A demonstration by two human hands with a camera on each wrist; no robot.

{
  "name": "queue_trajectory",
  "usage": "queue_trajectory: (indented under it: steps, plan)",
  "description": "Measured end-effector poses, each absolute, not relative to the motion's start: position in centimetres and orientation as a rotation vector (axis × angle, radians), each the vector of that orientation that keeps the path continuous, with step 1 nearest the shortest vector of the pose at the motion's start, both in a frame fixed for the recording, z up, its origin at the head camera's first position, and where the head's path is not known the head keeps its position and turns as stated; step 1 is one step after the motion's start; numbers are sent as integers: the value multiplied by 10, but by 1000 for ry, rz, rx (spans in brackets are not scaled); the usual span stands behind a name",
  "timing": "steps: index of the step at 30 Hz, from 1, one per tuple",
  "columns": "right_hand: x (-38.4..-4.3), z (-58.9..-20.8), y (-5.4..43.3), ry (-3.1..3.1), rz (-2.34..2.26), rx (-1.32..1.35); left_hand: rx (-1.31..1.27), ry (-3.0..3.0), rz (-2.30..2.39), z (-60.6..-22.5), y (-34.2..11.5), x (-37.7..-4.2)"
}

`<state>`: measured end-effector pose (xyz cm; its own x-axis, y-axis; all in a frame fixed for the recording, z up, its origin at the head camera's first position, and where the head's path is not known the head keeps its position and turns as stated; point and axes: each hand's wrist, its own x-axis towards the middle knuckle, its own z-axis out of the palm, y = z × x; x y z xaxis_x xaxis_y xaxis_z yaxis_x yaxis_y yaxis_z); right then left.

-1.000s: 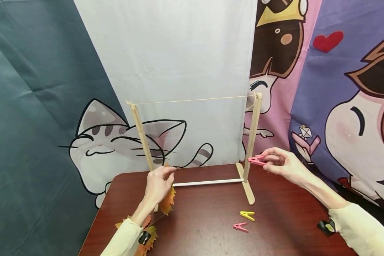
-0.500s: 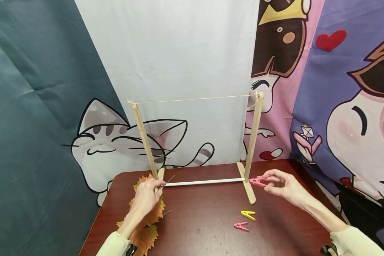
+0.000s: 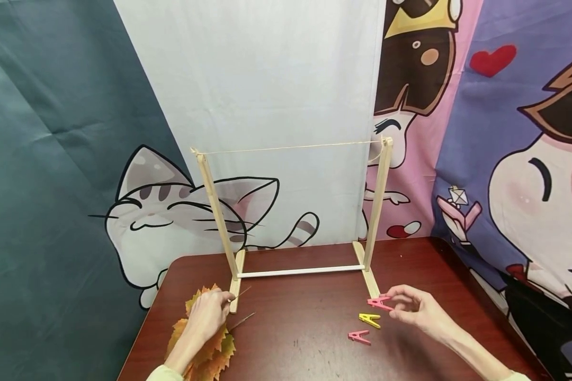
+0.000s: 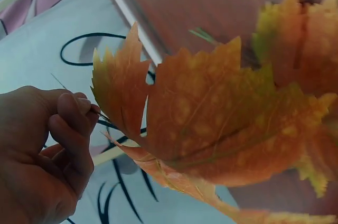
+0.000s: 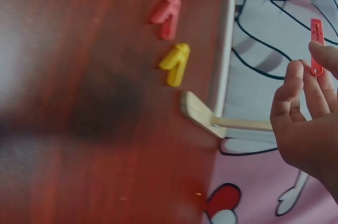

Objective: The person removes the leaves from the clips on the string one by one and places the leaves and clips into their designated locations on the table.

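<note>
My left hand (image 3: 208, 313) pinches the thin stem of an orange maple leaf (image 4: 206, 113) between thumb and forefinger. In the head view that leaf hangs over other orange and yellow leaves (image 3: 214, 365) at the table's left, partly hidden by my hand and forearm. My right hand (image 3: 421, 309) pinches a pink clothespin (image 3: 379, 302) by its handle end, beside the right foot of the wooden stand. Below it on the table lie a yellow clothespin (image 3: 369, 320) and a second pink clothespin (image 3: 359, 337).
A wooden stand rises at the back of the table, with a left post (image 3: 215, 209), a right post (image 3: 378, 206) and a white bottom rod (image 3: 301, 271). A string (image 3: 291, 147) runs between the post tops. Behind hangs a printed cloth (image 3: 286, 74).
My left hand has moved down and left with the leaf, away from the stand. My right hand has come down with the pink clothespin, close to the yellow one.
</note>
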<state>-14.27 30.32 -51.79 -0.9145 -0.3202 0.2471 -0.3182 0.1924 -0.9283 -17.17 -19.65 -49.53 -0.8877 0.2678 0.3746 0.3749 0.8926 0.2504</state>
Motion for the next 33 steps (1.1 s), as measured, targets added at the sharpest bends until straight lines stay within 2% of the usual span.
queue_trajectory:
  steps: [16,22,33]
  plan:
    - [-117,-570,294,2297,-1908,-503,-428,-2826,-417,-530,-214,-164]
    - [-113,-582,294,2254,-1932,-544,-467,-2801,-397,-540,-218,-164]
    - [-110,-599,293,2261,-1869,-446,-499,-2792,-358,-557,-224,-163]
